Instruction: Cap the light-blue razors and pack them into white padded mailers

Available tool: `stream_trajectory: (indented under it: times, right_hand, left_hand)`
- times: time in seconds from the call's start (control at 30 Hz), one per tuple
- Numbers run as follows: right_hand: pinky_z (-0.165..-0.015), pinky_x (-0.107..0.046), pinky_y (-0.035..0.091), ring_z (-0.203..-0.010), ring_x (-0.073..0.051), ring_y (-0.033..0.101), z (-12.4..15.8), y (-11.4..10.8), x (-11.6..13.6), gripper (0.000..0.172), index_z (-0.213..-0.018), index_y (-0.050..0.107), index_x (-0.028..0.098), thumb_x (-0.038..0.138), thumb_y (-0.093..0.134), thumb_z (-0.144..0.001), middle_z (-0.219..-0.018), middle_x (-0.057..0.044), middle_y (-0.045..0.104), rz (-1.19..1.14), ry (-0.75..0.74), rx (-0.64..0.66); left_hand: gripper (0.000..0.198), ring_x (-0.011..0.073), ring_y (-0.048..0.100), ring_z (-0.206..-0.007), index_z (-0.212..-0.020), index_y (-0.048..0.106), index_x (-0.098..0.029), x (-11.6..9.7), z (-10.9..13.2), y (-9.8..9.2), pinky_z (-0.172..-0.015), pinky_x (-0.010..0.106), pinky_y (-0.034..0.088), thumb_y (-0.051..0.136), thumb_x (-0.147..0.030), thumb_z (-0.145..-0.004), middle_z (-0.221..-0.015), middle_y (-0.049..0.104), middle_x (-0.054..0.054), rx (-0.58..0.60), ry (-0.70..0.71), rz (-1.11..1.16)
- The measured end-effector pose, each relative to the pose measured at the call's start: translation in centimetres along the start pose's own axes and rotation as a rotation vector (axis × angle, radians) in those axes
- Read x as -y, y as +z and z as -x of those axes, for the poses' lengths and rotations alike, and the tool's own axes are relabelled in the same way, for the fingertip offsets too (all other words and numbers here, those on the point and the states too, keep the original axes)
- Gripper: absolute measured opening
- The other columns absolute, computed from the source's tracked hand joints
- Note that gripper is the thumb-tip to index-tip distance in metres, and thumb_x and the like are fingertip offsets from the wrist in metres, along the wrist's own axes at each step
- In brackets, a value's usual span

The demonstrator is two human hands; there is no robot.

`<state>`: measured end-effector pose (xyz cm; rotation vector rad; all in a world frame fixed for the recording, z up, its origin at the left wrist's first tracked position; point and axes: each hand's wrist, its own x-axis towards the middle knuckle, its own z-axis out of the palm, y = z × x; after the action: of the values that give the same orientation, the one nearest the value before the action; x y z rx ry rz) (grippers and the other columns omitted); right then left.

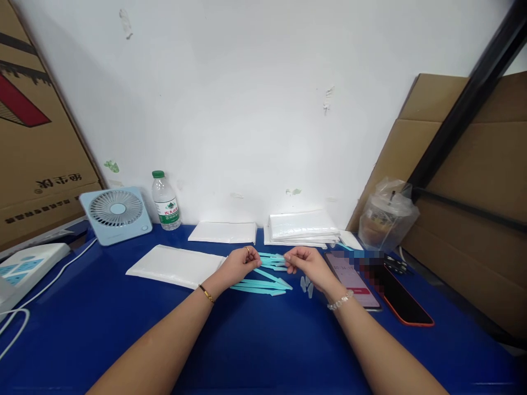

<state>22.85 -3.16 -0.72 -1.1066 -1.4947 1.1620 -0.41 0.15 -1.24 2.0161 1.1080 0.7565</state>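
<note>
My left hand (242, 261) is closed, its thumb and fingers pinching the end of a slim teal eyebrow razor (269, 261). Opposite it, my right hand (307, 265) has its fingertips closed at the razor's pale blade end; whether a clear cap is between them is too small to tell. More teal eyebrow razors (263, 286) lie loosely fanned on the table, below and between the hands. Several small translucent blade caps (307, 286) rest just below my right hand. A white padded mailer (173, 266) lies flat, partly behind my left hand.
More white mailers (302, 225) are stacked against the wall. A blue fan (117, 215) and water bottle (166, 203) stand back left, near a power strip (28, 269). To the right are two phones (405, 299), a bagged drink cup (385, 216) and cardboard (473, 192).
</note>
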Motion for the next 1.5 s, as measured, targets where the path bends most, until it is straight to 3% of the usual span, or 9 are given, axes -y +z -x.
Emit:
stream_trajectory:
  times: [0.13, 0.27, 0.37, 0.5, 0.57, 0.67, 0.87, 1.17, 1.5]
  right_hand:
    - [-0.055, -0.025, 0.046, -0.057, -0.013, 0.059, -0.2, 0.8, -0.3, 0.029, -0.074, 0.063, 0.017, 0.046, 0.062, -0.075, -0.065, -0.001, 0.062, 0.067, 0.007, 0.056]
    - [-0.058, -0.029, 0.047, -0.059, -0.015, 0.058, -0.6, -0.4, -0.9, 0.024, -0.074, 0.067, 0.018, 0.041, 0.061, -0.076, -0.066, -0.002, 0.063, 0.350, -0.026, -0.012]
    - [-0.064, -0.032, 0.047, -0.069, -0.018, 0.059, -0.4, -2.3, -0.7, 0.021, -0.082, 0.070, 0.019, 0.036, 0.060, -0.076, -0.076, -0.005, 0.064, 0.579, -0.065, -0.053]
    - [-0.065, -0.029, 0.047, -0.071, -0.016, 0.057, 0.5, -4.7, 0.3, 0.017, -0.082, 0.070, 0.018, 0.030, 0.065, -0.072, -0.086, -0.006, 0.060, 0.675, -0.004, 0.231]
    - [-0.064, -0.026, 0.047, -0.073, -0.015, 0.057, 0.8, -5.2, 0.6, 0.020, -0.083, 0.070, 0.018, 0.031, 0.069, -0.068, -0.090, -0.005, 0.058, 0.669, 0.038, 0.367]
    - [-0.064, -0.024, 0.046, -0.075, -0.015, 0.057, 0.9, -5.1, 0.6, 0.018, -0.082, 0.069, 0.018, 0.032, 0.068, -0.069, -0.091, -0.005, 0.057, 0.689, 0.036, 0.417]
    - [-0.062, -0.023, 0.043, -0.070, -0.014, 0.055, 0.9, -4.4, 0.7, 0.012, -0.076, 0.064, 0.018, 0.030, 0.063, -0.074, -0.077, -0.002, 0.059, 0.704, 0.001, 0.346]
    - [-0.058, -0.026, 0.047, -0.060, -0.014, 0.059, 0.1, -3.7, 0.5, 0.033, -0.090, 0.066, 0.016, 0.044, 0.064, -0.074, -0.068, -0.002, 0.063, 0.248, -0.023, 0.002]
    - [-0.052, -0.023, 0.045, -0.056, -0.013, 0.062, 0.1, -1.7, 0.7, 0.032, -0.076, 0.064, 0.013, 0.044, 0.069, -0.070, -0.065, -0.003, 0.064, -0.041, 0.031, -0.029]
  left_hand:
    - [0.020, 0.0127, 0.050, -0.065, -0.080, 0.057, -0.018, -0.6, 0.2, 0.4, -0.058, 0.023, 0.037, 0.052, -0.038, -0.079, -0.071, 0.057, -0.001, 0.018, 0.004, -0.053]
    - [0.019, 0.0166, 0.054, -0.079, -0.089, 0.059, -0.021, -0.9, 0.5, 0.1, -0.067, 0.026, 0.040, 0.059, -0.033, -0.075, -0.087, 0.061, 0.002, -0.067, 0.078, -0.214]
    - [0.019, 0.0174, 0.055, -0.079, -0.085, 0.063, -0.022, -1.0, 0.8, -0.6, -0.066, 0.025, 0.039, 0.062, -0.037, -0.074, -0.088, 0.061, 0.002, 0.036, 0.121, -0.309]
    - [0.020, 0.0157, 0.056, -0.075, -0.083, 0.067, -0.023, -1.1, 1.1, -0.8, -0.063, 0.023, 0.037, 0.066, -0.038, -0.071, -0.082, 0.064, 0.000, 0.242, 0.145, -0.369]
    - [0.014, 0.0144, 0.056, -0.073, -0.079, 0.067, -0.022, -1.2, 1.1, -0.5, -0.062, 0.022, 0.035, 0.064, -0.034, -0.072, -0.078, 0.065, -0.001, 0.269, 0.140, -0.396]
    - [0.010, 0.0134, 0.055, -0.070, -0.075, 0.065, -0.021, -1.2, 1.0, -0.2, -0.060, 0.022, 0.034, 0.060, -0.030, -0.075, -0.074, 0.064, -0.001, 0.253, 0.125, -0.411]
    - [0.017, 0.0129, 0.052, -0.064, -0.078, 0.060, -0.019, -1.2, 0.9, -0.4, -0.056, 0.022, 0.033, 0.051, -0.034, -0.081, -0.072, 0.061, 0.000, 0.192, 0.062, -0.313]
    - [0.027, 0.0115, 0.045, -0.059, -0.082, 0.055, -0.018, 0.0, 0.4, -0.3, -0.051, 0.021, 0.032, 0.048, -0.044, -0.082, -0.068, 0.055, -0.001, 0.044, -0.001, -0.096]
    - [0.026, 0.0119, 0.048, -0.061, -0.081, 0.056, -0.018, 0.0, 0.2, -0.5, -0.053, 0.022, 0.035, 0.050, -0.043, -0.081, -0.069, 0.057, -0.001, 0.017, -0.005, -0.012]
